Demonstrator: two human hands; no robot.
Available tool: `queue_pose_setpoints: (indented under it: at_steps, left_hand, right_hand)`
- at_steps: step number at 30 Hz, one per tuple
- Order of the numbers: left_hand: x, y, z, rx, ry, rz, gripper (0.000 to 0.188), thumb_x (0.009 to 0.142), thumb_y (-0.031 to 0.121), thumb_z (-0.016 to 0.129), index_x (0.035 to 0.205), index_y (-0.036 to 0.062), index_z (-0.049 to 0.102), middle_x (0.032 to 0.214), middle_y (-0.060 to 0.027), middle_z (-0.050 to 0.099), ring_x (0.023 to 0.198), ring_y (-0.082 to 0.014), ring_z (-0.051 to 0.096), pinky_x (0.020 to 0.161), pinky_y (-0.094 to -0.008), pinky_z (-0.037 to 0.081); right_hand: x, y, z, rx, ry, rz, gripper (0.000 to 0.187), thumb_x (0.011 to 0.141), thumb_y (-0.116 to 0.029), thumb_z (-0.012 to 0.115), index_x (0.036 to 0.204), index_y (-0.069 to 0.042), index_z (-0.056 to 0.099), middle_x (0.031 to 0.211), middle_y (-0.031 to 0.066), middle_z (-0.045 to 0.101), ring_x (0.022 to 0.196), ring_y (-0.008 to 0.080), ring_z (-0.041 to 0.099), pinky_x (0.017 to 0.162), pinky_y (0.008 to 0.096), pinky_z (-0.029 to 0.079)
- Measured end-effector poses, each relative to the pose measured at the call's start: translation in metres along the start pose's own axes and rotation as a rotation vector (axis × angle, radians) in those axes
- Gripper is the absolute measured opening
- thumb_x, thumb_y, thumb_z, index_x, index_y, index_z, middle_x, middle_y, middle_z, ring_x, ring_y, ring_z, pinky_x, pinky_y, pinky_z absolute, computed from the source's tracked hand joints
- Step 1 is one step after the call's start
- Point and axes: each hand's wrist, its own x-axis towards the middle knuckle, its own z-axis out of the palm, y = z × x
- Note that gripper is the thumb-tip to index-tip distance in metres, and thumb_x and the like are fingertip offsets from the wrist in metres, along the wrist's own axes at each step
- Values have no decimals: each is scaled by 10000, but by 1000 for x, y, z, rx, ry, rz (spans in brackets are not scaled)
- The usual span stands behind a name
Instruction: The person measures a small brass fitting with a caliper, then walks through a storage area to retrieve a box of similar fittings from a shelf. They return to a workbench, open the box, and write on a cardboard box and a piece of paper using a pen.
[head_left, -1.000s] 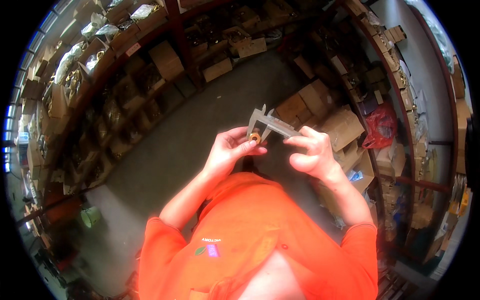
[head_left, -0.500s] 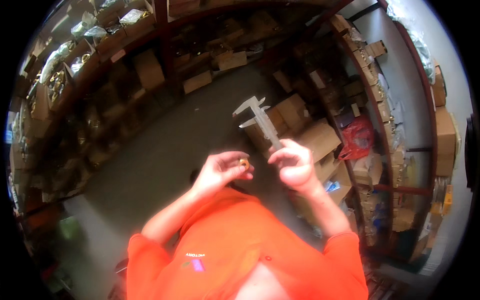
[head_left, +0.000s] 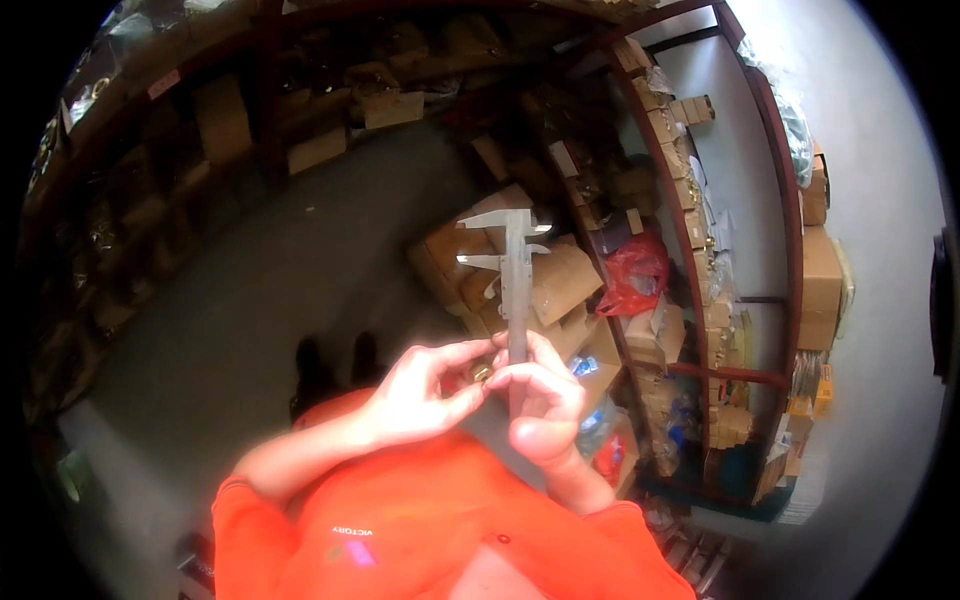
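My right hand (head_left: 545, 400) grips a silver vernier caliper (head_left: 516, 270) by the lower end of its beam. The caliper stands nearly upright in the picture, its jaws parted with nothing between them and pointing left. Between the fingertips of my left hand (head_left: 412, 396) is a small brass ring-shaped fitting (head_left: 481, 374), partly covered by the fingers. Both hands are close together in front of my orange shirt, with the left fingertips by the caliper's lower beam. Whether they touch it, I cannot tell.
Dark red shelving (head_left: 690, 215) on the right is packed with small cardboard boxes. A red plastic bag (head_left: 636, 277) hangs at its side. Open cartons (head_left: 565, 285) stand beyond my hands. More boxes (head_left: 318, 150) line the shelves at the back and left. My feet (head_left: 318, 362) are on a grey floor.
My hands have come together, and the caliper has turned from leaning left to nearly upright. The fitting has moved close to its lower beam. The whole view has shifted.
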Motion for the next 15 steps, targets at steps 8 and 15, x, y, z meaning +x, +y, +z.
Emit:
queue_pose_setpoints:
  at_steps: [8, 15]
  left_hand:
    - [0, 3, 2, 36, -15, 29, 464, 761, 20, 561, 1215, -27, 477, 830, -97, 631, 679, -98, 580, 645, -239, 486]
    - [4, 7, -1, 93, -78, 42, 457, 789, 14, 572, 1226, -48, 453, 879, -99, 642, 770, -112, 619, 691, -255, 517]
  right_hand:
    - [-7, -2, -2, -102, -43, -83, 455, 625, -292, 656, 858, 92, 588, 1148, 207, 402, 997, 241, 446, 903, 352, 353]
    - [-8, -4, 2, -102, 5, -118, 448, 618, -288, 658, 849, 89, 590, 1128, 208, 418, 987, 246, 450, 897, 353, 354]
